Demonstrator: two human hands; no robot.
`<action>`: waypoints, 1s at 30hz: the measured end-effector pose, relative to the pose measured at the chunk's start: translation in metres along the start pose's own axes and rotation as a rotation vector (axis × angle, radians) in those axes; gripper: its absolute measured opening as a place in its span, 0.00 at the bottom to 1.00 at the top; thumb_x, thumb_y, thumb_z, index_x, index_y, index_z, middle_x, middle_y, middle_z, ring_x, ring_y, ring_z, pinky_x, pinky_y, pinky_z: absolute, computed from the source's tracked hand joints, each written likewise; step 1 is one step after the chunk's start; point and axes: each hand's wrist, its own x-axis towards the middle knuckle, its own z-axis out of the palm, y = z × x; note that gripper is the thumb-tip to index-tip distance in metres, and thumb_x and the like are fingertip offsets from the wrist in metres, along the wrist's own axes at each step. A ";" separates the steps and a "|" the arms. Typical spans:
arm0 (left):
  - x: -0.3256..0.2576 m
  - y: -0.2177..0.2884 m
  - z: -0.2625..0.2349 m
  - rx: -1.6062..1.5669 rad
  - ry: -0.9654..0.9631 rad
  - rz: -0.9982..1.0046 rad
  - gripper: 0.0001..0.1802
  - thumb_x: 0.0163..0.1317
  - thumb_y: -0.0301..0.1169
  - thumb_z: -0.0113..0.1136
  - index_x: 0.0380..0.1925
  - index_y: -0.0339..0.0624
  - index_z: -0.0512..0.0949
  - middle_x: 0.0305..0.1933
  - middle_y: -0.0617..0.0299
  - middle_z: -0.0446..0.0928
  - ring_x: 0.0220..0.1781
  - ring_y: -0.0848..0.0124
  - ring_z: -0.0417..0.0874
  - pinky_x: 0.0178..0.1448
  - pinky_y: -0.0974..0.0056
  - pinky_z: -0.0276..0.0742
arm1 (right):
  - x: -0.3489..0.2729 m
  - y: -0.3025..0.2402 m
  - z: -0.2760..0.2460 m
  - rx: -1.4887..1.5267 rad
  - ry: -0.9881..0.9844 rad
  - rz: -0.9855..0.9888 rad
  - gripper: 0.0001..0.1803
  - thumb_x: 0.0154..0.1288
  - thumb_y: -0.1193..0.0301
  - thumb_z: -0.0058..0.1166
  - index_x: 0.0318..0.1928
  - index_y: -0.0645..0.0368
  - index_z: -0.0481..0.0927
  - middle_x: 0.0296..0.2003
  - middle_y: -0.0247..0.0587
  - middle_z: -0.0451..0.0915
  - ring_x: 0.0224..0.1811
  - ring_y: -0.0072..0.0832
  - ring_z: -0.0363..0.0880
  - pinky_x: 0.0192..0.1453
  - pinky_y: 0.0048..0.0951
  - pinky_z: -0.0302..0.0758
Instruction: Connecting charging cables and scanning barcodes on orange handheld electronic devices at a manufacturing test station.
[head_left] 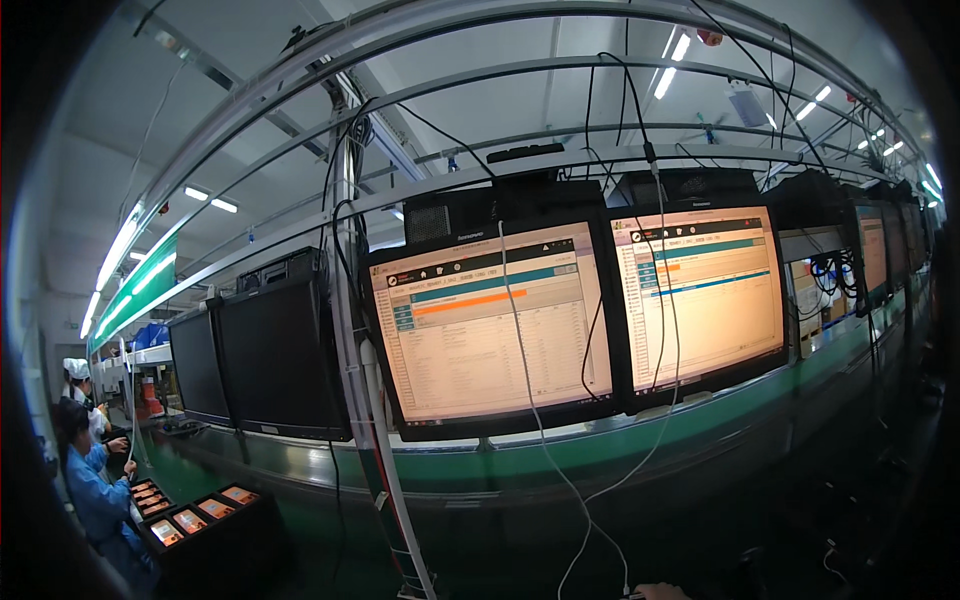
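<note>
Only a small part of my right hand [662, 592] shows, at the lower edge right of the middle. Its fingers are closed at the plug end of a thin white cable [612, 540]; most of the hand is cut off by the picture's edge. The cable hangs in front of two lit monitors, the left monitor [490, 350] and the right monitor [700, 320], both showing software windows with tables. A second white strand [540, 420] joins it in a loop. My left hand is not in view.
A metal post [375, 470] stands left of the lit monitors, beside dark monitors [275, 355]. Overhead run metal rails [560, 65] with hanging black cables. At far left, a person in blue [95, 490] stands by a black rack of lit devices [215, 507]. The green bench [560, 455] is dim.
</note>
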 end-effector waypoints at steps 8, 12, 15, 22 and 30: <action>-0.001 0.001 0.001 0.013 -0.001 0.006 0.41 0.61 0.72 0.45 0.28 0.44 0.86 0.33 0.47 0.85 0.40 0.47 0.86 0.46 0.46 0.79 | -0.002 -0.001 0.000 -0.015 0.006 0.029 0.30 0.63 0.41 0.56 0.41 0.58 0.84 0.38 0.52 0.86 0.43 0.52 0.84 0.45 0.49 0.79; -0.002 0.003 0.000 0.021 -0.003 0.011 0.41 0.61 0.72 0.45 0.28 0.45 0.86 0.33 0.47 0.85 0.41 0.48 0.86 0.46 0.46 0.79 | -0.006 -0.006 -0.004 0.011 0.023 0.016 0.30 0.63 0.41 0.57 0.40 0.58 0.84 0.37 0.51 0.86 0.42 0.52 0.84 0.44 0.49 0.79; -0.002 0.007 -0.007 0.018 -0.035 0.012 0.40 0.61 0.71 0.45 0.30 0.45 0.86 0.35 0.47 0.85 0.41 0.47 0.86 0.47 0.46 0.79 | -0.007 -0.008 -0.005 0.020 0.051 0.001 0.29 0.63 0.41 0.57 0.39 0.58 0.84 0.36 0.51 0.86 0.41 0.52 0.84 0.43 0.49 0.79; 0.000 0.006 -0.009 0.004 -0.096 -0.003 0.39 0.62 0.70 0.44 0.34 0.44 0.87 0.38 0.45 0.85 0.45 0.46 0.86 0.49 0.46 0.79 | -0.003 -0.003 0.000 0.000 0.094 -0.052 0.29 0.63 0.41 0.57 0.36 0.57 0.84 0.33 0.51 0.85 0.38 0.51 0.84 0.41 0.49 0.79; -0.002 0.005 -0.010 0.051 -0.072 -0.025 0.39 0.62 0.70 0.45 0.33 0.46 0.87 0.36 0.45 0.85 0.43 0.46 0.86 0.48 0.45 0.79 | -0.004 -0.023 -0.024 -0.068 -0.244 0.149 0.36 0.66 0.34 0.47 0.49 0.57 0.82 0.37 0.52 0.86 0.43 0.50 0.85 0.48 0.46 0.79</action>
